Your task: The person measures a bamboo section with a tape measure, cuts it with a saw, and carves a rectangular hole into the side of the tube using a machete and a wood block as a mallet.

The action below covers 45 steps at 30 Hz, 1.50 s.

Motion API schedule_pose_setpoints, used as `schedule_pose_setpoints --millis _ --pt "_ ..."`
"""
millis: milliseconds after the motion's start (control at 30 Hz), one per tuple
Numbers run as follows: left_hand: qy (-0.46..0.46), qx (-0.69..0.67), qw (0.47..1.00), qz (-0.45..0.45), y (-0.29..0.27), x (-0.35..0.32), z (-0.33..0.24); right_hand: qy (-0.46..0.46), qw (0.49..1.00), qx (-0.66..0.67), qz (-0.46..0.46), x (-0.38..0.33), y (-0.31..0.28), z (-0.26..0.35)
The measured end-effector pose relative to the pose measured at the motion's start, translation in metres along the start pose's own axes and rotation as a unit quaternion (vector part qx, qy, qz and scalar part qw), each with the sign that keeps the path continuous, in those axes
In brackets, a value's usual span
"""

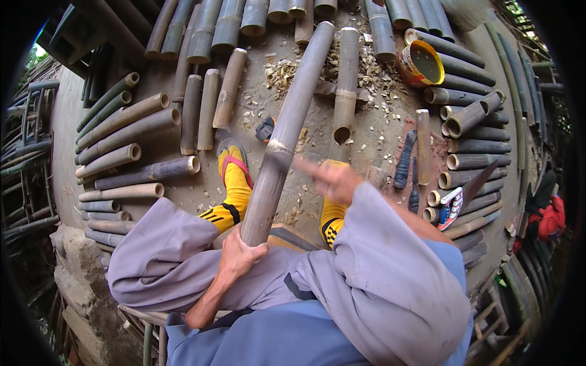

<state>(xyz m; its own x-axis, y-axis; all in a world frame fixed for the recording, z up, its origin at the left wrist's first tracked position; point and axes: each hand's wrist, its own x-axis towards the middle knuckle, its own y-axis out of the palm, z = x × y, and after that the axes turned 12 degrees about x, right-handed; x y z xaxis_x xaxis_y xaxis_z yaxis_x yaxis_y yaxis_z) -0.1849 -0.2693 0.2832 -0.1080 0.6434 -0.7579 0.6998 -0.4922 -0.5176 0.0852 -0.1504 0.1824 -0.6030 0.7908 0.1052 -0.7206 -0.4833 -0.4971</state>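
My left hand (239,253) is wrapped round the near end of a thick bamboo pole (287,134). The pole slants away from me between my legs, its far end up among wood chips, and a pale ring marks a joint midway along it. Close to the right of that joint is my right hand (337,182), its fingers smeared by motion, so whether it holds anything cannot be made out. Beyond it lies a shorter bamboo piece (345,91) with an open hollow end toward me. A small dark and orange object (265,129) rests left of the pole.
Cut bamboo lengths (131,125) lie in rows at left, far side and right. A yellow-red bucket (422,64) holds dark liquid. Dark-handled tools (405,160) lie at right, near a saw (452,207) with a red, white and blue handle. Wood chips (372,73) litter the ground.
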Motion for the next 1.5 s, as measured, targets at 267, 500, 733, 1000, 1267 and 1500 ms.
schedule_pose_setpoints --millis 267,500,733,1000,1267,1500 --pt "0.02 -0.033 0.999 0.0 -0.001 0.014 0.007 0.0 0.997 -0.056 0.048 -0.014 0.017 0.016" --pt "0.005 -0.068 0.997 0.018 0.005 0.012 0.007 0.063 0.996 -0.012 -0.065 0.001 -0.01 -0.023" --pt "0.011 -0.075 0.997 0.01 0.013 0.004 0.004 0.098 0.99 -0.067 0.076 0.002 -0.023 -0.012" --pt "0.015 -0.165 0.984 0.067 0.017 0.009 0.014 -0.002 0.991 -0.066 0.119 -0.018 0.003 -0.004" --pt "-0.004 -0.221 0.969 0.11 0.016 0.01 0.023 -0.066 0.977 -0.131 0.153 -0.016 0.004 0.017" --pt "-0.038 -0.329 0.927 0.179 0.015 0.009 0.012 -0.009 0.993 -0.01 0.118 -0.017 0.002 0.009"
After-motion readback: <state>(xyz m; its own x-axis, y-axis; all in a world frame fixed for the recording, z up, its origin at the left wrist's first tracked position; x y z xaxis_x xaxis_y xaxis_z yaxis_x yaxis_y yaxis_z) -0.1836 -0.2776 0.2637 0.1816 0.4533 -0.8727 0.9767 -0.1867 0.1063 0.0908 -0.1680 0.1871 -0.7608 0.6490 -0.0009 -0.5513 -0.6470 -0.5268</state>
